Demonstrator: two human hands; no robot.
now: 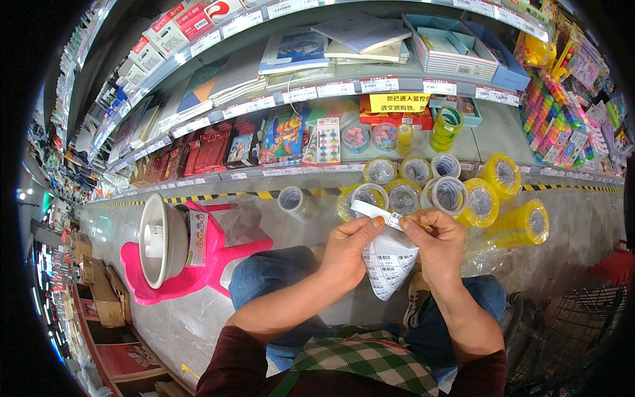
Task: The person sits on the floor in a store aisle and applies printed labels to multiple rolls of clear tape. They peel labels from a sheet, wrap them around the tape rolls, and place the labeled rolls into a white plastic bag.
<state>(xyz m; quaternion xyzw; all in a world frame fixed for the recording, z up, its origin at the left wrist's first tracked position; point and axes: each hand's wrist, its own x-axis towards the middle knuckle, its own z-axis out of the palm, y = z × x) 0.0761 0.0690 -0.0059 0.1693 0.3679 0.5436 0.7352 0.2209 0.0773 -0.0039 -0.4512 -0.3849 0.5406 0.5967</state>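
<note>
My left hand [349, 248] pinches a white backing strip [366, 208] between thumb and fingers. A small printed sticker [395, 220] lies at the strip's right part, where my right hand [439, 243] grips with its thumb and forefinger. Below both hands hangs a curled sheet of printed labels [389, 268], seemingly part of the same strip. Just beyond my fingers, rolls of clear and yellowish packing tape stand on the floor, among them a clear roll [449, 195] and a wrapped yellow stack [521, 226]. A single clear roll [293, 202] stands apart to the left.
On the left, a pink plastic stool [218, 258] holds a tilted whitish basin [173, 248] with a white roll [155, 241] inside. Shelves [347, 89] with notebooks and stationery rise ahead. A black wire basket [580, 322] is at lower right; cardboard boxes [106, 293] lie far left.
</note>
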